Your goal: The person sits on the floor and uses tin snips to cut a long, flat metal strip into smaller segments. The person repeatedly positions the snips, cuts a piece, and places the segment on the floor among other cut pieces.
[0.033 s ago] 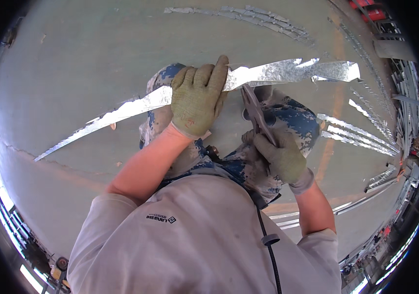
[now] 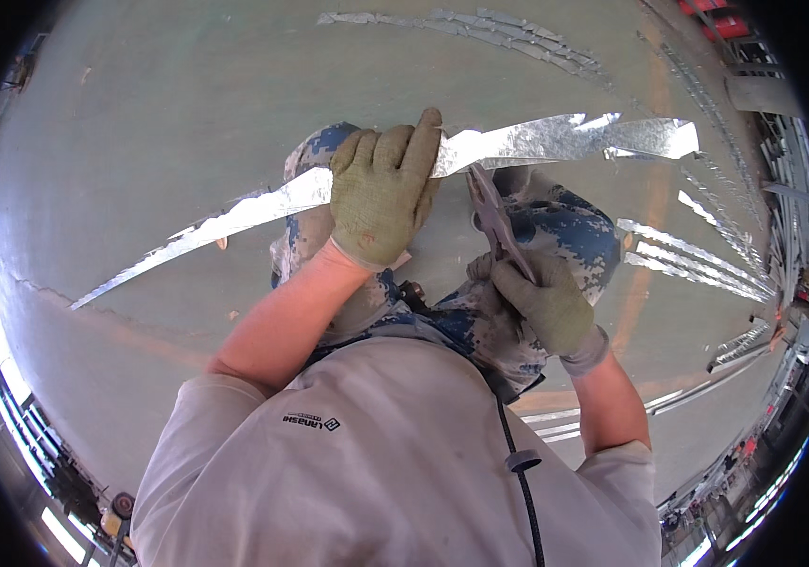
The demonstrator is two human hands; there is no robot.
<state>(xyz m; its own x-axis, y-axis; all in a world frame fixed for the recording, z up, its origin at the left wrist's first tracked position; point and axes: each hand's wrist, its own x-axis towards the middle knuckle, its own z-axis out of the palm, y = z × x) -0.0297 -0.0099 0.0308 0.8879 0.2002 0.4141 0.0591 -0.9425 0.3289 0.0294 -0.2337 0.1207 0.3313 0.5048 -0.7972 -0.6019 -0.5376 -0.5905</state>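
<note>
My left hand (image 2: 378, 194), in an olive-green work glove, is closed around the middle of a long, shiny sheet-metal strip (image 2: 537, 140). The strip runs across in front of my knees, with notches along its edges and a narrow tapering left end. In the matching glove, my right hand (image 2: 551, 300) grips the handles of dark metal pliers (image 2: 494, 215). Their jaws point up and meet the strip's lower edge just right of my left hand. The exact bite of the jaws is too small to make out.
Jagged metal strips (image 2: 480, 30) lie on the concrete floor (image 2: 168, 113) ahead. More bright strips (image 2: 697, 265) fan out on the right, near a stack of metal lengths (image 2: 795, 208). Red objects (image 2: 728, 26) stand at the far right. My camouflage-trousered knees (image 2: 565, 231) are beneath the strip.
</note>
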